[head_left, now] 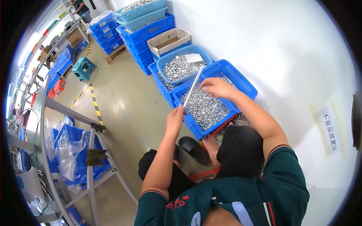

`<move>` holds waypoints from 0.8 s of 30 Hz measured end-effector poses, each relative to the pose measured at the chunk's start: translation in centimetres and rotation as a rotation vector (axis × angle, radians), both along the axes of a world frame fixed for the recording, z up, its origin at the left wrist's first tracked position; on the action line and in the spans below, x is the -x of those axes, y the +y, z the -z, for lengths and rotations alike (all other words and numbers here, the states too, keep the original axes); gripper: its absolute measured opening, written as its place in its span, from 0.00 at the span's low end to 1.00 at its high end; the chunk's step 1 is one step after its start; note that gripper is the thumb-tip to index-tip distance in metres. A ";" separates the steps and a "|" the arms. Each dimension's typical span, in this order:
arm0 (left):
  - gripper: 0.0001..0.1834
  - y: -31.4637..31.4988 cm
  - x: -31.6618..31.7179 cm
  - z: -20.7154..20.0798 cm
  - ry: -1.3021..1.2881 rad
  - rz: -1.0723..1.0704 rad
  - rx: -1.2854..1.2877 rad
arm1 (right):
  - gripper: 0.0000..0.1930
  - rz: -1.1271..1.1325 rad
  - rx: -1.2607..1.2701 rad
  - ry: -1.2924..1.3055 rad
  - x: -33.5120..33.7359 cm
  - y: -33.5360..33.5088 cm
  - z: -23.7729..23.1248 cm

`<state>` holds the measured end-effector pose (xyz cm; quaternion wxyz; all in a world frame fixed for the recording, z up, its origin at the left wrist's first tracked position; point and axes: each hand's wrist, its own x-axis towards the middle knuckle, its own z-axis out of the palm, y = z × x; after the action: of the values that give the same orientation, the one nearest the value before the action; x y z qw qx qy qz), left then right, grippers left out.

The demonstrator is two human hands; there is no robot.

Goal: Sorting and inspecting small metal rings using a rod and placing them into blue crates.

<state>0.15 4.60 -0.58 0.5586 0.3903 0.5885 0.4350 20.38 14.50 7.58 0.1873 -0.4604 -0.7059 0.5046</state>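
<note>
My left hand [175, 119] is closed around the lower end of a long, thin silver rod [194, 86], which slants up and away to the right. Over the blue crate my right hand [219, 89] has its fingers curled together, a little to the right of the rod; anything in them is too small to make out. Beneath both hands lies a heap of small silver metal parts [206, 113] inside the blue crate [191, 127]. An open-mesh blue basket [241, 77] tilts against the crate's far right side, with some of the same parts in it.
Behind the crate stands a light blue basin [210, 60] of metal parts with a paper slip [194, 58]. Stacked blue crates [141, 51] and a worn box [158, 51] line the white wall. A teal stool [83, 69] and metal frame [90, 177] stand left. A black slipper [193, 150] lies below.
</note>
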 end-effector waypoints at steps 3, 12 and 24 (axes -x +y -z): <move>0.29 2.6 -2.3 -2.5 -0.093 0.021 0.048 | 0.13 -0.272 -0.520 -0.294 1.5 -2.0 -1.4; 0.28 2.9 -6.0 -1.7 -0.326 0.192 0.122 | 0.13 -0.278 -0.871 -0.749 -0.4 -2.5 4.2; 0.28 -2.4 -1.5 -3.2 -0.185 0.147 0.147 | 0.15 0.408 -0.460 -0.431 -9.6 7.9 8.3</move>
<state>1.61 2.21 2.66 0.6680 0.3487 0.5347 0.3824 29.98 22.42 -0.69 0.2296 -0.6330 -0.7178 0.1768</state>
